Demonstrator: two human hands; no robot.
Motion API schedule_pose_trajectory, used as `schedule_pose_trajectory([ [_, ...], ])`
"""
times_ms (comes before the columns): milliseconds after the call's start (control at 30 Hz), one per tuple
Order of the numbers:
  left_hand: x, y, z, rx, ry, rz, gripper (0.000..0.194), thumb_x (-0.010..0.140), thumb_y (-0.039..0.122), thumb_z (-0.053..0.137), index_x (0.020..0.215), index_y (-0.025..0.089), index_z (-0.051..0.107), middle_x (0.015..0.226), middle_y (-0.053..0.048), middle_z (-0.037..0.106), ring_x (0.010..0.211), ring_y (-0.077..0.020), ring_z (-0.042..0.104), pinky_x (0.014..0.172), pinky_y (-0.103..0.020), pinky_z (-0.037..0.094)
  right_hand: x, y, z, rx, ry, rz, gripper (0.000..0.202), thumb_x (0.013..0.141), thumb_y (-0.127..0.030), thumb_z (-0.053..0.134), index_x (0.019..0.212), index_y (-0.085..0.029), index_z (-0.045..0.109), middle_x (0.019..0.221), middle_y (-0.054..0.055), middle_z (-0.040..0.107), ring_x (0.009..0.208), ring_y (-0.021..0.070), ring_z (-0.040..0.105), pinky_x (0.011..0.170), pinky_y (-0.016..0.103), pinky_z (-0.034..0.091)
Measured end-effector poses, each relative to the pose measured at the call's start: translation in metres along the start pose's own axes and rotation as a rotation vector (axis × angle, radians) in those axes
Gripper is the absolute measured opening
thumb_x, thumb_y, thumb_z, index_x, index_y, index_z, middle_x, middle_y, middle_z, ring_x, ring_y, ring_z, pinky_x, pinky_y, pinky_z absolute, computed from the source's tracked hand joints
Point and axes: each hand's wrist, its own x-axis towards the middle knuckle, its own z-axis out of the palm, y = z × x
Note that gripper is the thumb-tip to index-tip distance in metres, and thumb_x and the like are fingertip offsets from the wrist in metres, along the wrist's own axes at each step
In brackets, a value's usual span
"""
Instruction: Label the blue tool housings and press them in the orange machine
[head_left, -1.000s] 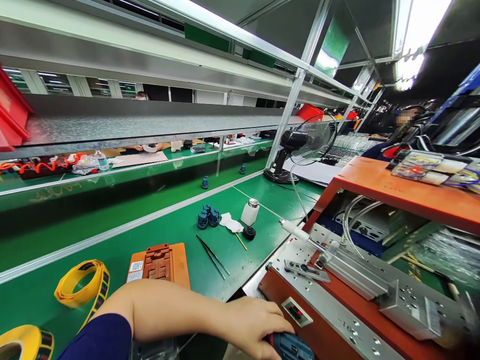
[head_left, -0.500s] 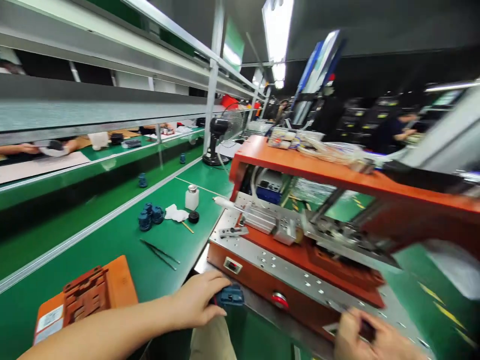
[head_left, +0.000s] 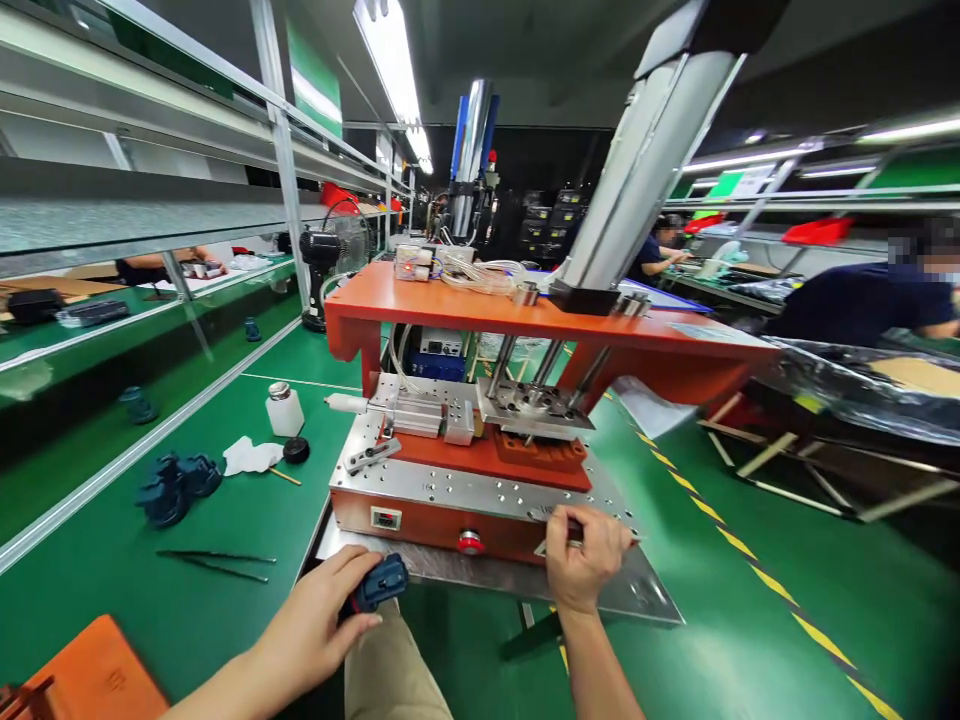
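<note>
A dark blue plastic part (head_left: 385, 582) is gripped between the thumb and fingers of my left hand (head_left: 326, 610), in front of the orange press machine (head_left: 439, 528). My right hand (head_left: 585, 555) is closed at the machine's front right edge, its fingers curled around something small and dark that I cannot make out. Left of that hand, a red button (head_left: 471, 542) sits on the front panel. Under the press plate (head_left: 532, 405) lies an orange fixture block (head_left: 541, 455).
On the green bench are several blue parts (head_left: 176, 488), black tweezers (head_left: 217, 562), a white bottle (head_left: 284, 409), a black cap (head_left: 296, 450) and an orange fixture (head_left: 97, 675). A fan (head_left: 321, 270) stands behind. People work at the right.
The view has turned right, so the machine appears further left and sharper. My left hand still holds the blue part. My right hand has come fully into view at the machine's front edge.
</note>
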Motion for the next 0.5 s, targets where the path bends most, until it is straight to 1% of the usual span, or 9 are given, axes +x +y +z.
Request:
schedule_pose_trajectory([
  [133, 0.0003, -0.0065, 0.0017, 0.035, 0.048, 0.053, 0.045, 0.087, 0.031, 0.067, 0.132, 0.028, 0.063, 0.131, -0.008, 0.068, 0.116, -0.0264, 0.069, 0.101, -0.035, 0.056, 0.0006, -0.0033, -0.0008, 0.001, -0.008, 0.015, 0.008, 0.091, -0.02, 0.061, 0.086, -0.021, 0.056, 0.08, 0.002, 0.062, 0.077, 0.0202, 0.058, 0.079, 0.036, 0.041],
  [267, 0.0002, -0.0106, 0.0024, 0.065, 0.085, 0.102, 0.046, 0.087, 0.033, 0.067, 0.133, 0.03, 0.063, 0.133, -0.007, 0.068, 0.116, -0.0257, 0.069, 0.099, -0.033, 0.057, 0.0004, -0.0055, -0.0015, 0.005, -0.003, 0.022, 0.006, 0.092, -0.019, 0.06, 0.087, -0.021, 0.057, 0.082, 0.002, 0.062, 0.079, 0.0204, 0.058, 0.08, 0.037, 0.042],
  [367, 0.0, -0.0114, 0.0024, 0.071, 0.081, 0.105, 0.046, 0.087, 0.033, 0.067, 0.133, 0.03, 0.063, 0.133, -0.007, 0.068, 0.116, -0.0253, 0.07, 0.099, -0.033, 0.057, 0.0014, -0.0069, -0.0018, 0.017, 0.003, 0.027, 0.006, 0.091, -0.019, 0.06, 0.087, -0.021, 0.057, 0.082, 0.002, 0.062, 0.078, 0.0203, 0.058, 0.08, 0.037, 0.041],
  [500, 0.0002, -0.0092, 0.0025, 0.067, 0.055, 0.075, 0.047, 0.087, 0.032, 0.068, 0.133, 0.029, 0.062, 0.133, -0.008, 0.067, 0.116, -0.0257, 0.069, 0.099, -0.034, 0.057, 0.0017, -0.0063, -0.0021, 0.025, 0.006, 0.024, 0.006, 0.091, -0.018, 0.061, 0.086, -0.02, 0.057, 0.081, 0.002, 0.062, 0.078, 0.0206, 0.058, 0.079, 0.037, 0.041],
])
